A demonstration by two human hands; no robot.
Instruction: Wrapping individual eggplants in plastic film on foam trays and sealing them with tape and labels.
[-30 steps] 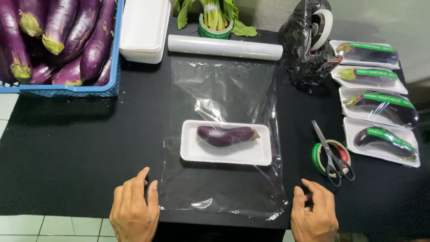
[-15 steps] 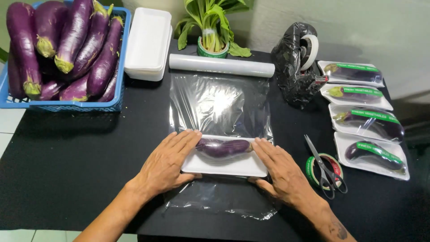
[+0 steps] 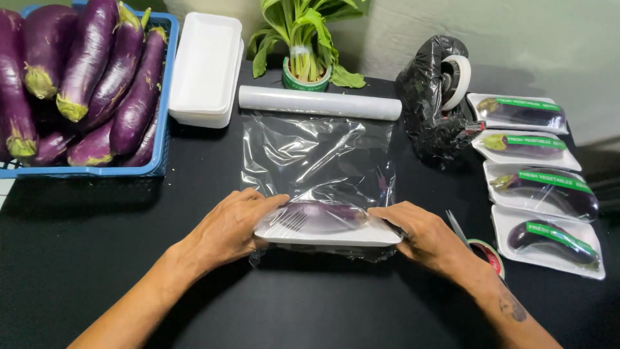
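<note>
While both hands press clear film over the white tray [image 3: 326, 234], left hand [image 3: 231, 226] grasping its left end, right hand [image 3: 423, 234] its right end, eggplant [image 3: 320, 214] inside, film roll [image 3: 320, 103] beyond the tray, blue basket [image 3: 158, 139] far left of it.

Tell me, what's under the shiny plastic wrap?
Under the plastic wrap lies a purple eggplant on a white tray. The tray's underside is hidden.

Both hands — left hand [image 3: 229, 227], right hand [image 3: 423, 236] — press cling film [image 3: 316, 155] over the eggplant tray [image 3: 326, 234].
</note>
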